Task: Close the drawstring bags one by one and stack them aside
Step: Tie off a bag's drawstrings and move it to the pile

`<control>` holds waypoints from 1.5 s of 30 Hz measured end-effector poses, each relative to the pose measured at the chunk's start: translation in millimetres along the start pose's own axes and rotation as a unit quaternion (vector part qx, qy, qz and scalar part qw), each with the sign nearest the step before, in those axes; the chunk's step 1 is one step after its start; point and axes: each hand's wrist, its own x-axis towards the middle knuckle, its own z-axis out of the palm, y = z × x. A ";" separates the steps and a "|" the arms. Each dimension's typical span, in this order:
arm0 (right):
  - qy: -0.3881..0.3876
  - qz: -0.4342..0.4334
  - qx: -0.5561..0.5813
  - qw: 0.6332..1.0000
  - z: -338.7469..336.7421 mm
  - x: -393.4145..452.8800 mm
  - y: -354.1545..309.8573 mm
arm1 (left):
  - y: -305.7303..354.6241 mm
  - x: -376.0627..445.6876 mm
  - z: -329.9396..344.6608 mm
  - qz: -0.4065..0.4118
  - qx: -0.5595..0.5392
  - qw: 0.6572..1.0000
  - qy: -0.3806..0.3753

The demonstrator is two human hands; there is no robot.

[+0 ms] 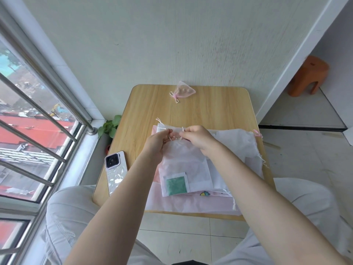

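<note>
left hand (156,142), right hand (196,139) | pinching cords (pink) | white drawstring bag (186,165) on table (210,109)

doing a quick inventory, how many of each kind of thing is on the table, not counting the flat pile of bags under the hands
Tied pink drawstring bag: 1
White bag being closed: 1
Green sachet: 1
Phone: 1
Total: 4

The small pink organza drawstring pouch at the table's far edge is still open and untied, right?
Not quite: the head view shows the small pink organza drawstring pouch at the far edge of the wooden table already cinched shut, its neck tied in a bow.
</note>
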 end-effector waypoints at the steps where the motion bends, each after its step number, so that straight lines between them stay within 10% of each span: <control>1: 0.003 -0.002 0.006 1.000 3.2 1.5 -3.1 | 1.4 3.0 -3.1 -0.019 -0.029 0.999 0.024; 10: 0.009 -0.018 -0.107 0.994 30.7 14.5 -14.9 | 11.5 31.1 -35.1 -0.014 -0.153 0.983 0.104; 17: 0.036 -0.025 -0.124 0.991 34.1 26.4 -14.4 | 14.4 34.0 -31.9 0.132 -0.215 0.967 -0.039; 25: 0.070 -0.096 -0.004 0.993 -1.3 19.2 -26.2 | 20.2 2.8 3.5 0.044 0.229 0.971 -0.059; 36: -0.012 -0.084 -0.016 0.996 -17.4 -7.3 -30.2 | 25.3 -22.7 29.3 -0.007 0.286 0.917 -0.279; 45: -0.054 -0.001 -0.211 0.976 -32.4 -14.5 -35.3 | 10.4 -8.7 10.3 0.020 0.127 0.989 -0.069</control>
